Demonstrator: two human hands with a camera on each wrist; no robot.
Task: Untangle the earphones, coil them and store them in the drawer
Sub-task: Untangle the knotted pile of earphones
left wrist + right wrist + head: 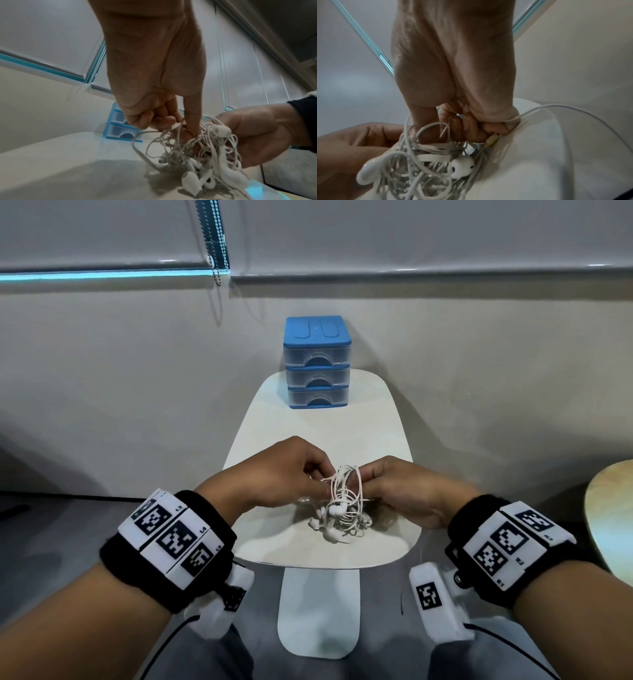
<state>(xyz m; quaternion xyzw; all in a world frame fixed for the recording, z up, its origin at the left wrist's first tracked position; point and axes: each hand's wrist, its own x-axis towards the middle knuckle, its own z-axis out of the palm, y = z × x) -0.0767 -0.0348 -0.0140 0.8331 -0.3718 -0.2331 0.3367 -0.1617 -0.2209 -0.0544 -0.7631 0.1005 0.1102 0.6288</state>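
Note:
A tangled bundle of white earphones (342,505) (202,151) (426,165) hangs between both hands just above the near end of the small white table (274,433). My left hand (284,474) (159,119) pinches cords at the bundle's left side with curled fingers. From the right, my right hand (390,487) (467,125) grips other strands, a cord looped round its little finger. Several earbuds dangle down and touch the tabletop. The blue drawer unit (317,361) (118,127) stands at the table's far end, all three clear drawers closed.
The table is narrow, with its white base (318,611) showing between my knees. A round wooden table edge (609,515) lies at the right. Behind the drawers is a pale wall, with a window blind and bead chain (215,241) above.

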